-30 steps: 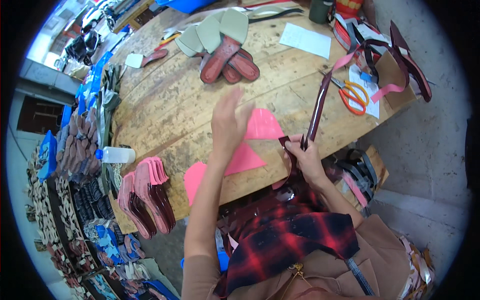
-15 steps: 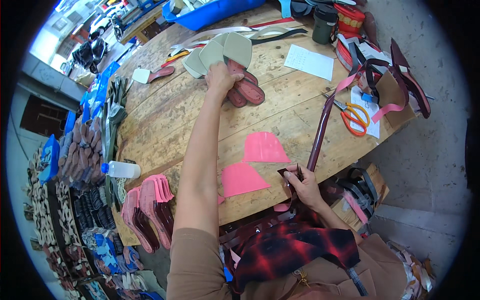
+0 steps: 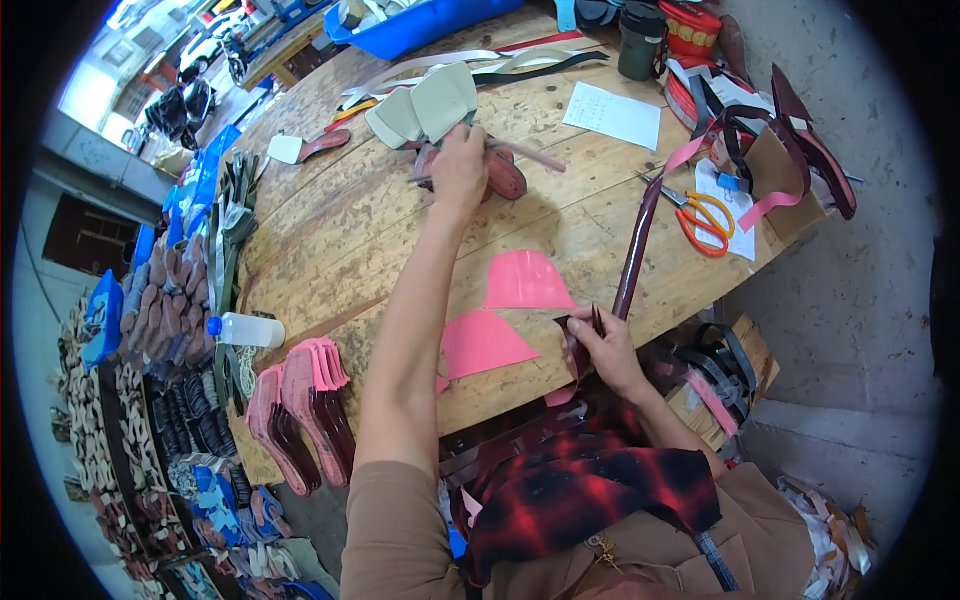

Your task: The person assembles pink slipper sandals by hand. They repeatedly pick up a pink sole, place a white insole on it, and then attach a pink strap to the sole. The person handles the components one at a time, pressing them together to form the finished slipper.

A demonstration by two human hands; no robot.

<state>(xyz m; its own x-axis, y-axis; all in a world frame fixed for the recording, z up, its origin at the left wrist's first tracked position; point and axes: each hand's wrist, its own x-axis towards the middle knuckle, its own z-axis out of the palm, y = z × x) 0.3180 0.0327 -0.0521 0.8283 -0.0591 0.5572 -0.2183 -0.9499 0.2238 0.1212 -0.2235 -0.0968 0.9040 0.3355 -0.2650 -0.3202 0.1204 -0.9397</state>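
At the far middle of the table, my left hand (image 3: pixel 460 172) is closed on a shoe insole, lifted and tilted so that its thin edge shows. Beneath and beside it lie more reddish insoles (image 3: pixel 508 178) with cream pads (image 3: pixel 445 100). My right hand (image 3: pixel 608 355), near the front edge, pinches a dark maroon glossy strip (image 3: pixel 574 345); a dark pointed thing (image 3: pixel 597 318) sticks up from its fingers. A longer maroon glossy strip (image 3: pixel 632 262) runs up the table from that hand. Two pink curved pieces (image 3: pixel 525 280) lie to its left.
Pink-and-maroon insoles (image 3: pixel 312 400) stand stacked at the left front, by a blue-capped bottle (image 3: pixel 250 331). Orange-handled scissors (image 3: pixel 705 225) and a paper sheet (image 3: pixel 615 115) lie on the right. Farther back are a blue tub (image 3: pixel 420 32) and a dark flask (image 3: pixel 640 45).
My left hand has lifted an insole off the pile and tilted it edge-on, moving slightly right. My right hand stays nearly in place with the maroon strip.
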